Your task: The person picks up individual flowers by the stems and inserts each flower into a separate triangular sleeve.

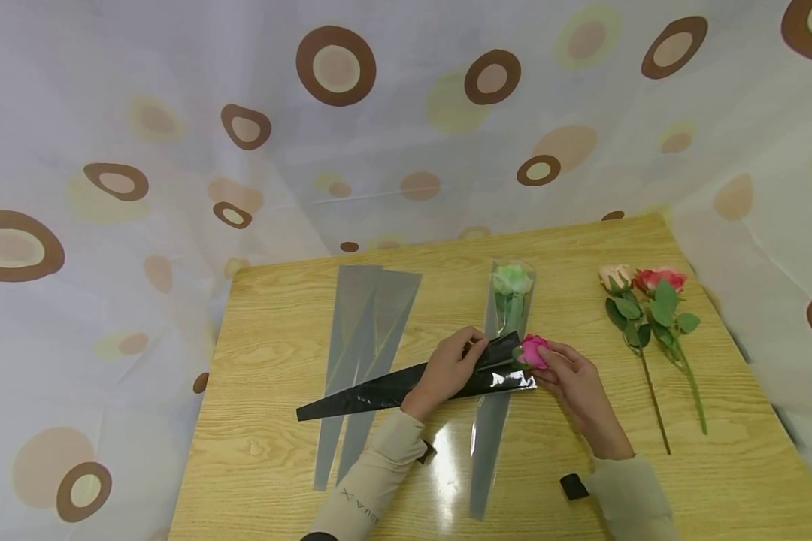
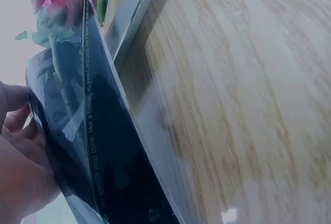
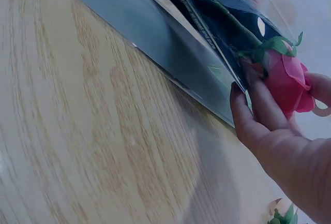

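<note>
My left hand (image 1: 448, 366) grips the upper edge of a black flower sleeve (image 1: 372, 392), its clear front printed with small lettering. A bright pink artificial rose (image 1: 533, 352) sits at the sleeve's wide mouth, held between thumb and fingers of my right hand (image 1: 580, 385). In the right wrist view the bloom (image 3: 287, 83) is outside the mouth, while its green stem (image 3: 232, 19) runs down within the sleeve. The left wrist view shows that stem (image 2: 63, 81) behind the clear film, with the left thumb and fingers (image 2: 20, 105) at the sleeve's edge.
Beneath the black sleeve lies a grey sleeve holding a pale green rose (image 1: 512, 279). Two more grey sleeves (image 1: 352, 361) overlap to the left. A cream rose (image 1: 614, 278) and a red-pink rose (image 1: 659, 280) lie at right on the wooden table (image 1: 257, 451). Patterned cloth (image 1: 406, 113) hangs behind.
</note>
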A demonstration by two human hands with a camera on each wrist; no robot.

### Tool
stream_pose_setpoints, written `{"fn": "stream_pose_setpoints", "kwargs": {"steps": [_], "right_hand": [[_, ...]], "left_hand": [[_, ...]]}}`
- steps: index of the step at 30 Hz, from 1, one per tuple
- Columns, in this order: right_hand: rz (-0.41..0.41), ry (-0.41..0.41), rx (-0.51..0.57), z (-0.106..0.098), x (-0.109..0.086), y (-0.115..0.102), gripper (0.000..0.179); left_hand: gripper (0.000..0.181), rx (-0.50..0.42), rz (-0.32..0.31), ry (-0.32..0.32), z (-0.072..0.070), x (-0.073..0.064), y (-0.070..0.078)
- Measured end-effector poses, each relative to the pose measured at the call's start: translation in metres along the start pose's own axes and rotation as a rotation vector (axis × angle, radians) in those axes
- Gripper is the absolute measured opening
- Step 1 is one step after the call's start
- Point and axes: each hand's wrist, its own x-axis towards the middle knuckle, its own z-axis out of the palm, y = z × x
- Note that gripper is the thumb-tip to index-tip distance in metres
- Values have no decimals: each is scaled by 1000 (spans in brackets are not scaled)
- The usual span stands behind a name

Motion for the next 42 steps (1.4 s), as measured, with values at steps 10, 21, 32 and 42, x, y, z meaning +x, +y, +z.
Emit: {"fn": "stream_pose_setpoints", "kwargs": {"steps": [10, 21, 32, 42], "right_hand": [[-19, 76, -60, 3, -1, 1, 15], [-6, 135, -145, 2, 1, 1, 7], [22, 105, -113, 6, 1, -2, 6], [9, -38, -7, 4, 0, 0, 9]], "left_hand": [[25, 3, -17, 14, 1, 1, 3], [25, -23, -9, 17, 1, 0, 4], [25, -36, -20, 25, 2, 0, 2], [25, 33, -37, 27, -1, -1, 8]]}}
